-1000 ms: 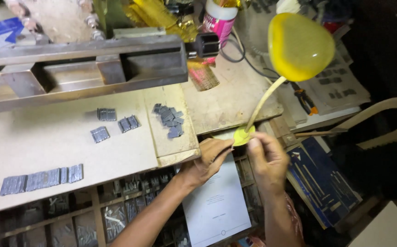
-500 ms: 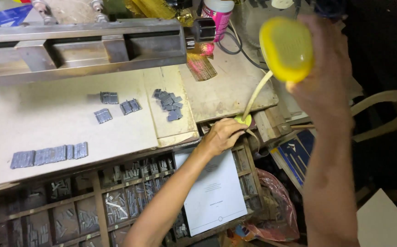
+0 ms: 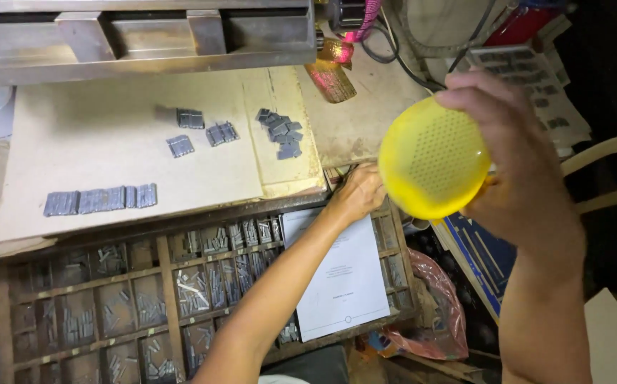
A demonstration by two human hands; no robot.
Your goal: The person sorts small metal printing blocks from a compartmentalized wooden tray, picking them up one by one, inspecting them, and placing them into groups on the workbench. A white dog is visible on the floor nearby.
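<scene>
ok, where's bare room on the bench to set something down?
Free: the pale board between the metal bar and the type row. Crowded: the type piles, compartment tray, and around the left hand.

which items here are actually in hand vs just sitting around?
In hand:
- yellow lamp head, gripped by right hand
- lamp base, hidden under left hand at the type case edge

Lying about:
- metal type pieces on the board
- white sheet
- pink plastic bag
</scene>
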